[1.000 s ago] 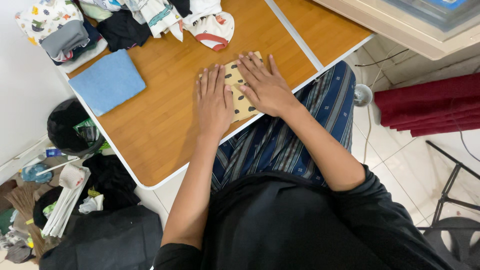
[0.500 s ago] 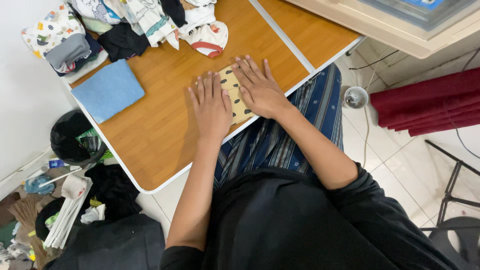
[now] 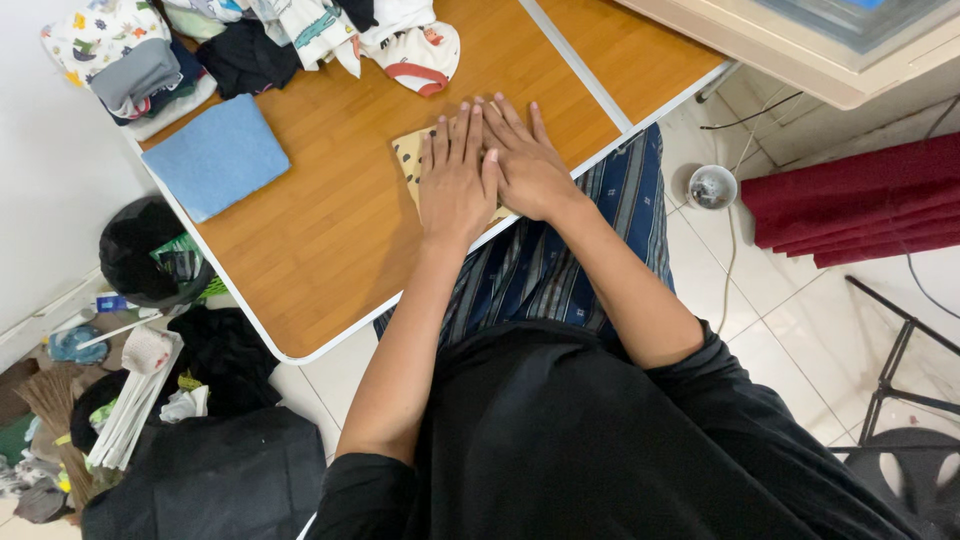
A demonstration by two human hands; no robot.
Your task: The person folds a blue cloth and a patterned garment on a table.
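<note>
1. Left hand (image 3: 458, 180): lies flat, palm down, fingers straight and close together, on the folded yellow cloth (image 3: 412, 152). Its grip is not closed on anything; it presses rather than holds, which keeps the cloth flat against the worktop (image 3: 330, 230).
2. Right hand (image 3: 528, 165): lies flat beside the left hand, the two touching along their inner edges, fingers spread slightly. Its grip is likewise loose and wide, pressing down without grasping.
3. Folded yellow cloth: a small piece with dark spots, lying on the worktop close to its near edge. Both hands cover most of it; only its left part and a sliver near the wrists show.
4. Blue cloth (image 3: 215, 155): a folded square lying well to the left of the yellow cloth, apart from the hands, set aside as a finished flat piece would be.
5. Heap of clothes (image 3: 250, 40): unfolded, mixed prints and dark pieces, at the far side of the worktop beyond the yellow cloth.
6. White garment with red trim (image 3: 420, 55): the part of the heap nearest the yellow cloth, just beyond the fingertips.
7. Striped blue garment (image 3: 560, 260): covers the person's lap, directly below the yellow cloth, past the worktop's edge.
</note>
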